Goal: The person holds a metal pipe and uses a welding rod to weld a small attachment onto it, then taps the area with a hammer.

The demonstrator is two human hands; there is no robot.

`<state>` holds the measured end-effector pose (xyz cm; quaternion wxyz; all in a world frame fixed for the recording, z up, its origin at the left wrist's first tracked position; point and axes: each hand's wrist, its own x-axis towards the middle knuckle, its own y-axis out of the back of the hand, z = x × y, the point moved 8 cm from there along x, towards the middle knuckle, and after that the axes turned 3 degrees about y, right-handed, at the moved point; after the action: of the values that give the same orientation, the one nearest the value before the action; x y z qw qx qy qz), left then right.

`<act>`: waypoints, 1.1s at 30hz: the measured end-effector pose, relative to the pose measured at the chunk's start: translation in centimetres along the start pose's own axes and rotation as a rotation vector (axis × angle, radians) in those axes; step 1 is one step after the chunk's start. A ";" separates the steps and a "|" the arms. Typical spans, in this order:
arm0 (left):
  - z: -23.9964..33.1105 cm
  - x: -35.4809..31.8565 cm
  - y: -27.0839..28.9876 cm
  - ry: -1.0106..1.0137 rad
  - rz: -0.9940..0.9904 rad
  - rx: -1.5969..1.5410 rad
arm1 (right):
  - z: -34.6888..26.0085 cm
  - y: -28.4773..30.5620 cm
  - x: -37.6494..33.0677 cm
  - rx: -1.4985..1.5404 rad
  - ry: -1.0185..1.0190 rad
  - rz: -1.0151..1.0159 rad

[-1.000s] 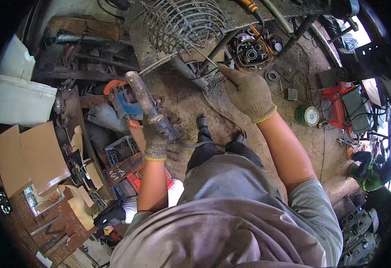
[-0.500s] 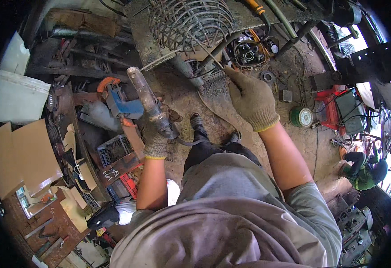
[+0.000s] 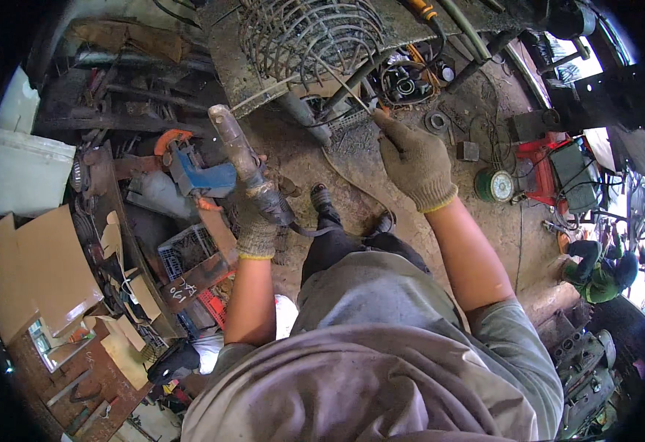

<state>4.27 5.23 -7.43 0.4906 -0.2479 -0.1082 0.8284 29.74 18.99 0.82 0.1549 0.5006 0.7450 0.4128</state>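
A metal workbench point(image 3: 223, 62) is partly cut off by the upper edge. On it, near its front edge, a rounded cage of bent metal rods point(image 3: 311, 37) is set. In front of the bench, a cabled tool, probably a welding electrode holder point(image 3: 235, 144), is gripped in the gloved left hand point(image 3: 252, 230), its tip pointed benchward. By the gloved right hand point(image 3: 418, 162), a thin rod point(image 3: 352, 94) is held at the fingertips, slanted toward the cage.
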 end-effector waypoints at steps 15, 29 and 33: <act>-1.9 1.3 2.1 0.008 0.024 -0.113 | 0.1 -0.4 0.0 0.038 0.049 0.026; 0.6 -0.2 -0.3 -0.047 0.018 -0.091 | 0.2 0.0 0.0 -0.019 0.070 0.048; 1.6 -0.3 0.5 -0.121 0.203 0.498 | -0.2 0.2 0.0 -0.003 0.078 0.054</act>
<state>3.18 4.81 -6.21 0.4435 -0.0794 0.0954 0.8876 29.77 18.94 1.07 0.1153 0.5037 0.7362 0.4370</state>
